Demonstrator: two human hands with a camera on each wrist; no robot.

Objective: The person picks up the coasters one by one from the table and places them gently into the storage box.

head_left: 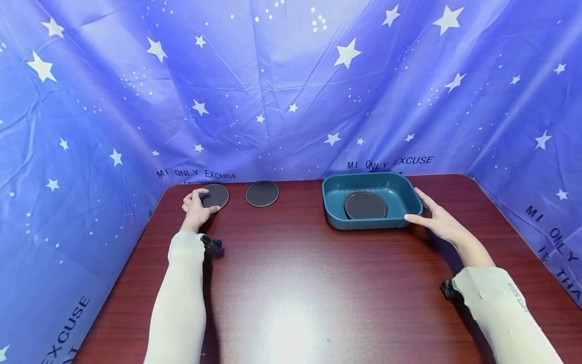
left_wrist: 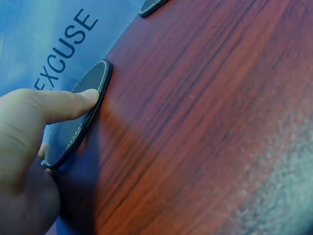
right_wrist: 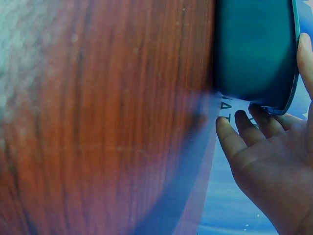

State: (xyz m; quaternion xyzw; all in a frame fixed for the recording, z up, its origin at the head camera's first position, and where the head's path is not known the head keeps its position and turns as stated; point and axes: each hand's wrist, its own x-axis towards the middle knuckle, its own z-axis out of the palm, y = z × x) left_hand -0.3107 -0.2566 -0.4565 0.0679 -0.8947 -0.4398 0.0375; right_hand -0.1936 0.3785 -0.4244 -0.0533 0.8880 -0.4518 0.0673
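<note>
A round dark coaster (head_left: 216, 195) with pale edge stitching lies at the table's back left. My left hand (head_left: 196, 208) grips it between the thumb, on its near right edge, and the fingers at its far left side. In the left wrist view the thumb presses the stitched rim of that coaster (left_wrist: 73, 132). At the back right stands a teal rectangular tub (head_left: 364, 224); another dark coaster (head_left: 366, 206) lies inside it. My right hand (head_left: 438, 221) touches the tub's right end, thumb at the front corner and fingers extended along the side.
One more dark coaster (head_left: 262, 194) lies on the table between my left hand and the tub. The reddish-brown wooden table (head_left: 291, 263) meets a blue star-printed curtain (head_left: 273, 101) along its back and sides.
</note>
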